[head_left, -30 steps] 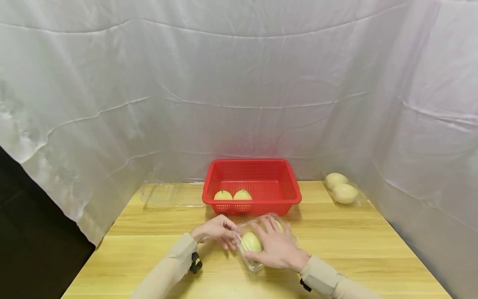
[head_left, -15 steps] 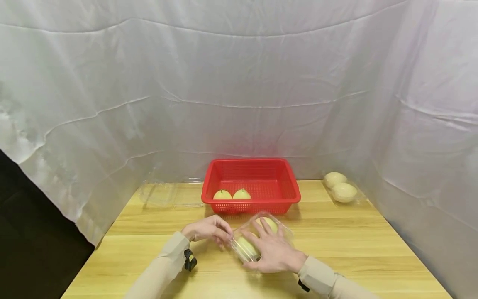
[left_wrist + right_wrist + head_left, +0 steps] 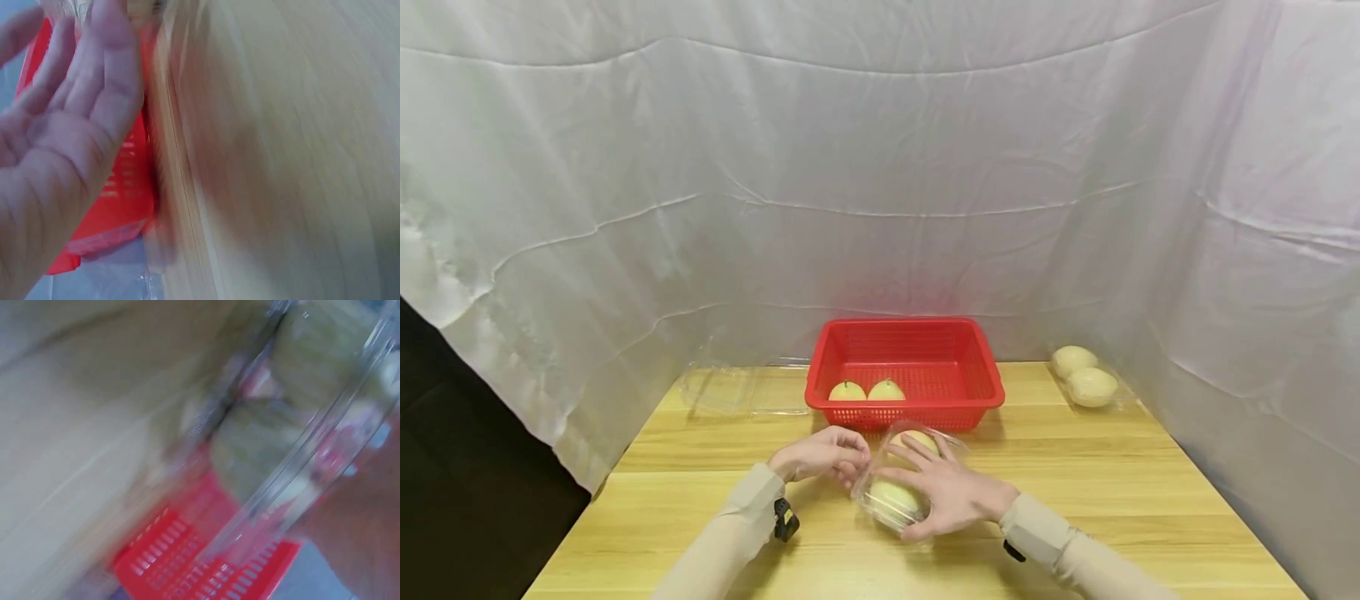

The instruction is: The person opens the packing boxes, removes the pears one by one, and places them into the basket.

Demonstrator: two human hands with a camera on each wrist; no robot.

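Observation:
A clear plastic clamshell box with two pale-yellow pears inside lies on the table in front of the basket. Across its lid the right hand is spread, fingers apart and the thumb toward the near end. The left hand is at the box's upper left side, its fingers slightly bent. Whether its fingertips touch the plastic cannot be told. In the left wrist view the left hand shows a bare palm. Blurred in the right wrist view, the pears show through the box wall.
Behind the box stands a red perforated basket with two yellow pears near its front wall. An open clear box lies at the back left. Another box with two pears is at the back right. Grey-white cloth hangs around the table.
The box has turned and shifted to the left under the right hand. The left hand's fingertips moved left, then up along the box's side.

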